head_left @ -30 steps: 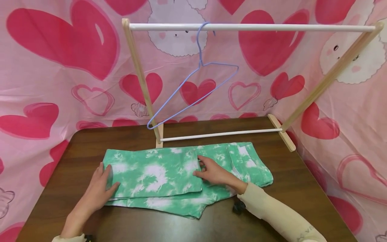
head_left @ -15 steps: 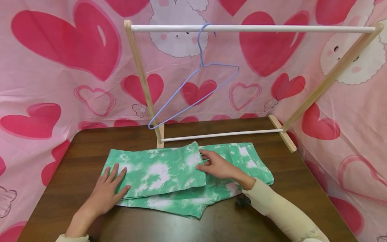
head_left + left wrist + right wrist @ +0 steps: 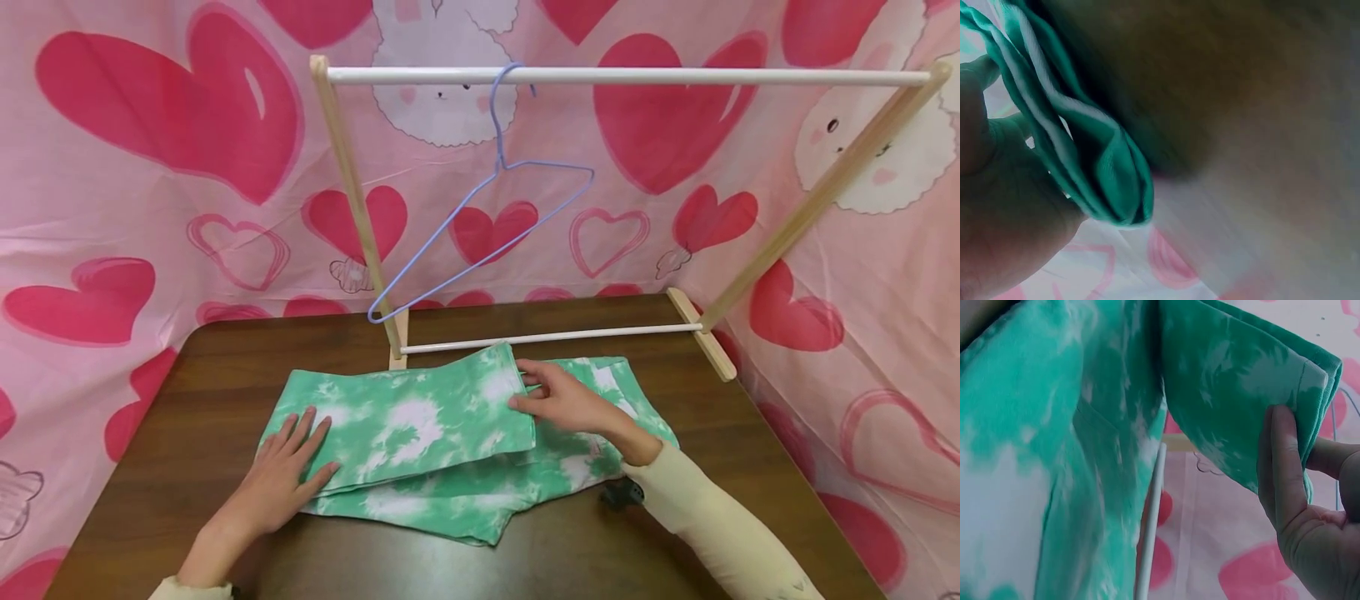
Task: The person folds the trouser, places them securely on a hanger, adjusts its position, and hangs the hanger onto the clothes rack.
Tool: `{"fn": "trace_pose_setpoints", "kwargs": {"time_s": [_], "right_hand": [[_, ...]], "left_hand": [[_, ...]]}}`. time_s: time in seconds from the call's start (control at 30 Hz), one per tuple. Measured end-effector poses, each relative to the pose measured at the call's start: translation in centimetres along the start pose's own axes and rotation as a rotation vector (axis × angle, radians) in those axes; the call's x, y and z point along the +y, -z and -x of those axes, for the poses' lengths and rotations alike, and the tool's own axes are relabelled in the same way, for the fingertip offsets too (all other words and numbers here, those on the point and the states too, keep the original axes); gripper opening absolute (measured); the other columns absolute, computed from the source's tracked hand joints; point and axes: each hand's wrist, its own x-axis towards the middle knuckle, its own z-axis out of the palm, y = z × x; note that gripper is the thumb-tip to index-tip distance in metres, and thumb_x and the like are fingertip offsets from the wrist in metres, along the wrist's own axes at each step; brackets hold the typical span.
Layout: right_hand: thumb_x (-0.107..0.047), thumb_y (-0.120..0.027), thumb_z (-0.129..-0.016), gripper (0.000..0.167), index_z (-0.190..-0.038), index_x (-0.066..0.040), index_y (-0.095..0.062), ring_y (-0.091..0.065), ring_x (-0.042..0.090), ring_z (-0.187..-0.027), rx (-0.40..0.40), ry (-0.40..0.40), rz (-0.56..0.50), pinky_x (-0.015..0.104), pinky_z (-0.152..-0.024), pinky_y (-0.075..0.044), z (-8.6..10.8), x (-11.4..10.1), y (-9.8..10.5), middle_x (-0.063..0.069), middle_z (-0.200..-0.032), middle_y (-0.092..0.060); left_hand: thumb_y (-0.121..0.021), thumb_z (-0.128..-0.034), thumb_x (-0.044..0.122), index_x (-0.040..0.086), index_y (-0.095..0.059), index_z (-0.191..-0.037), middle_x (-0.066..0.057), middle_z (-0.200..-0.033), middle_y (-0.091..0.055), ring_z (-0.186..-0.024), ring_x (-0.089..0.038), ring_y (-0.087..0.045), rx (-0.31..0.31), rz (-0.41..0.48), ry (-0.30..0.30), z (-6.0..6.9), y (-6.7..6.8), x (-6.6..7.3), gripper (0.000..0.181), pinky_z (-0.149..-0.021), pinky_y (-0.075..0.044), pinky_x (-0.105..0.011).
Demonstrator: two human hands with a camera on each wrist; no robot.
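Observation:
A pair of green-and-white tie-dye pants [image 3: 408, 429] lies folded on the table, one leg doubled back over the rest. My left hand [image 3: 281, 475] rests on the left fold with its fingers spread; in the left wrist view, layered cloth edges [image 3: 1107, 169] lie against that hand [image 3: 1016, 212]. My right hand [image 3: 566, 404] pinches the hem of the upper leg and holds it raised. The right wrist view shows the hem [image 3: 1310, 387] between thumb and fingers [image 3: 1285, 456], with the other pants layers [image 3: 1079, 437] apart from it.
Behind the pants stands a wooden rack with a white top rod [image 3: 675, 77] and a lower bar [image 3: 555, 337]. A blue hanger [image 3: 457, 218] hangs from the top rod. A pink heart-print cloth [image 3: 247, 167] backs the brown table [image 3: 405, 571].
My right hand has lifted the hem and drawn it to the right and away from me. My left hand has shifted right and now lies farther over the cloth.

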Motion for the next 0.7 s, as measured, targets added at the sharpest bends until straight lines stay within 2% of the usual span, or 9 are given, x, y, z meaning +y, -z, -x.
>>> {"fn": "trace_pose_setpoints", "kwargs": {"time_s": [0.07, 0.13, 0.23, 0.3, 0.4, 0.53, 0.7], "right_hand": [[-0.026, -0.065, -0.101, 0.08, -0.157, 0.009, -0.019, -0.06, 0.039, -0.127, 0.003, -0.006, 0.002, 0.046, -0.079, -0.06, 0.4, 0.0, 0.5, 0.035, -0.155, -0.036], [-0.026, -0.065, -0.101, 0.079, -0.157, 0.009, -0.02, -0.057, 0.042, -0.13, 0.008, -0.003, 0.017, 0.042, -0.08, -0.06, 0.8, -0.2, 1.1, 0.035, -0.154, -0.037], [-0.026, -0.064, -0.102, 0.076, -0.156, 0.009, -0.025, -0.058, 0.039, -0.129, 0.016, 0.021, 0.071, 0.038, -0.086, -0.059, 1.5, -0.3, 2.2, 0.032, -0.152, -0.042], [-0.023, -0.064, -0.102, 0.073, -0.155, 0.009, -0.027, -0.065, 0.036, -0.12, 0.017, 0.036, 0.085, 0.041, -0.085, -0.059, 2.0, -0.4, 2.9, 0.032, -0.149, -0.046], [-0.019, -0.064, -0.101, 0.068, -0.154, 0.008, -0.031, -0.071, 0.027, -0.111, 0.01, 0.055, 0.08, 0.04, -0.082, -0.06, 2.8, -0.3, 3.8, 0.03, -0.143, -0.054], [-0.015, -0.065, -0.1, 0.063, -0.152, 0.006, -0.037, -0.072, 0.019, -0.106, 0.008, 0.078, 0.065, 0.032, -0.079, -0.06, 3.7, -0.1, 4.9, 0.025, -0.134, -0.063], [-0.012, -0.067, -0.099, 0.062, -0.152, 0.005, -0.039, -0.071, 0.016, -0.092, 0.027, 0.098, 0.075, 0.034, -0.07, -0.061, 4.5, 0.0, 5.9, 0.022, -0.126, -0.067]], "left_hand": [[-0.057, -0.1011, 0.049, 0.006, -0.031, -0.159, -0.024, -0.167, -0.016, -0.153, -0.049, -0.007, -0.002, 0.002, -0.008, -0.1, -0.1, 0.2, 0.077, -0.115, -0.01, -0.074], [-0.057, -0.1014, 0.048, 0.005, -0.03, -0.159, -0.024, -0.167, -0.016, -0.154, -0.049, -0.007, 0.001, 0.01, -0.017, -0.2, -0.1, 0.5, 0.077, -0.116, -0.01, -0.073], [-0.057, -0.1017, 0.047, 0.005, -0.031, -0.159, -0.023, -0.167, -0.016, -0.154, -0.048, -0.009, 0.008, 0.024, -0.041, -0.4, -0.3, 0.8, 0.076, -0.117, -0.011, -0.071], [-0.058, -0.1018, 0.046, 0.004, -0.032, -0.158, -0.023, -0.167, -0.018, -0.153, -0.048, -0.011, 0.012, 0.031, -0.057, -0.5, -0.5, 1.0, 0.075, -0.116, -0.014, -0.071], [-0.058, -0.1016, 0.045, 0.003, -0.034, -0.157, -0.024, -0.167, -0.019, -0.153, -0.049, -0.013, 0.012, 0.025, -0.07, -0.5, -0.8, 1.4, 0.074, -0.114, -0.018, -0.072], [-0.058, -0.1013, 0.046, 0.004, -0.035, -0.157, -0.023, -0.167, -0.02, -0.152, -0.049, -0.014, 0.007, 0.013, -0.068, -0.6, -0.9, 1.8, 0.074, -0.113, -0.019, -0.074], [-0.058, -0.1013, 0.047, 0.005, -0.034, -0.158, -0.022, -0.167, -0.02, -0.152, -0.049, -0.014, 0.004, 0.001, -0.082, -0.7, -1.1, 2.2, 0.074, -0.114, -0.021, -0.071]]}}
